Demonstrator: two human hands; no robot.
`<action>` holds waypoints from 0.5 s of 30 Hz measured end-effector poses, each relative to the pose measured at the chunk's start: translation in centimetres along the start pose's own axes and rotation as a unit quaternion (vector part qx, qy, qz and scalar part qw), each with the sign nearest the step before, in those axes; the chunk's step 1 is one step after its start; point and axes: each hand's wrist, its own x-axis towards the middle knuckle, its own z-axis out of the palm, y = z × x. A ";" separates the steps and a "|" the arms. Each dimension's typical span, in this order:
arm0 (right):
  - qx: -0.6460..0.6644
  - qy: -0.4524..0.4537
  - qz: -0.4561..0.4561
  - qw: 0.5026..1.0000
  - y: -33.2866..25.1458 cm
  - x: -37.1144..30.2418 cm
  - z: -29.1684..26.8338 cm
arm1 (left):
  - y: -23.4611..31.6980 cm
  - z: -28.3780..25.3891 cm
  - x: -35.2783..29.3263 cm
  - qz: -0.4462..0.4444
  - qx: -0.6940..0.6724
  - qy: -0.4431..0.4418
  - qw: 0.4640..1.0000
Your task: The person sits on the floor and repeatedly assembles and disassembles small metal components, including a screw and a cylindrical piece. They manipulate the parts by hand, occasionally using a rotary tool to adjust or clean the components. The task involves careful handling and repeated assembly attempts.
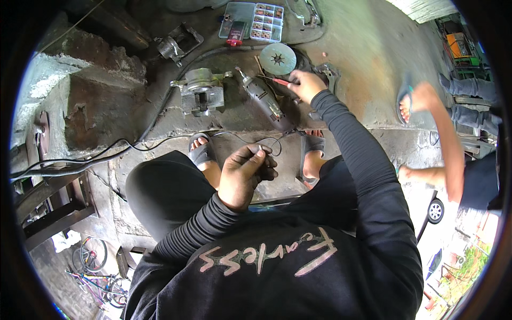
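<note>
My right hand [308, 86] is closed around the red handle of a thin-shafted screwdriver [281, 81], whose tip points left. Just below that tip lies a dark rotary grinder [264, 102], its nose toward the far side. My left hand [242, 173] is held over my lap, thumb and fingers pinched together; what sits between them is too small to name. Left of the grinder, a worn metal brake caliper [202, 90] rests on the ground. A round grey disc [278, 57] with a star-shaped cutout lies beyond my right hand.
Farther off are an opened compartment box [266, 22] of small parts, a red-and-dark container [235, 35] and a metal bracket [178, 45]. Black cables [154, 125] cross the ground at left. At right, another person's blurred arm [445, 138] reaches over, near a sandaled foot [405, 104].
</note>
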 end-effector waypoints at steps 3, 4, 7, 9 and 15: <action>-0.097 0.016 -0.105 0.990 -1.0 1.7 2.5 | 0.9 -0.2 0.5 0.007 0.005 0.026 1.000; -0.139 0.010 -0.111 0.984 -1.4 2.3 3.2 | 1.2 -0.3 0.5 0.010 0.010 0.037 0.999; -0.217 -0.001 -0.125 0.968 -2.2 3.5 4.6 | 2.1 -0.6 0.4 0.014 -0.031 -0.002 0.999; -0.190 -0.003 -0.130 0.973 -2.6 3.6 4.1 | 2.7 -0.8 0.0 0.017 -0.036 -0.051 0.998; 0.179 -0.045 -0.179 0.966 -8.1 -5.9 -5.8 | 3.6 0.6 -2.6 0.032 -0.072 -0.156 0.985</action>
